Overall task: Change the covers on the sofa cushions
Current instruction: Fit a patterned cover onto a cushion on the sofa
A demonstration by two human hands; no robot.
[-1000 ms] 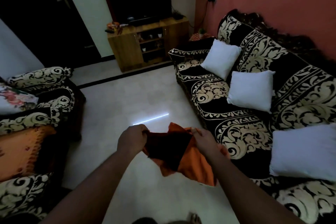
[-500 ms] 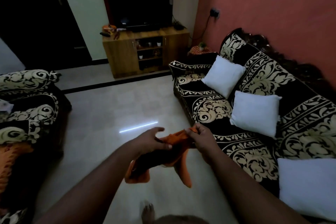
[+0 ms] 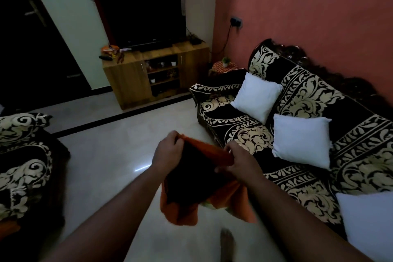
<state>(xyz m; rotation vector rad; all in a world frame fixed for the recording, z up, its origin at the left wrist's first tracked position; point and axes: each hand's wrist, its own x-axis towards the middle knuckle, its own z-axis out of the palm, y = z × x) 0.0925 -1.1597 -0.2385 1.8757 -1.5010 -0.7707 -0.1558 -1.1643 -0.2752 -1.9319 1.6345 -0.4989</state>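
Gripping the orange cushion cover (image 3: 221,198) at its top edge, left hand (image 3: 168,151) and right hand (image 3: 238,164) hold its dark opening wide in mid-air, likely for a bare white cushion (image 3: 302,140) on the sofa (image 3: 319,95).

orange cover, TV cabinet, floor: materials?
Orange cover: soft woven cloth, matte; it hangs in limp folds from both hands. TV cabinet: wood or wood-look laminate, satin; grain streaks show. Floor: polished stone or tile, probably; it mirrors a light streak.
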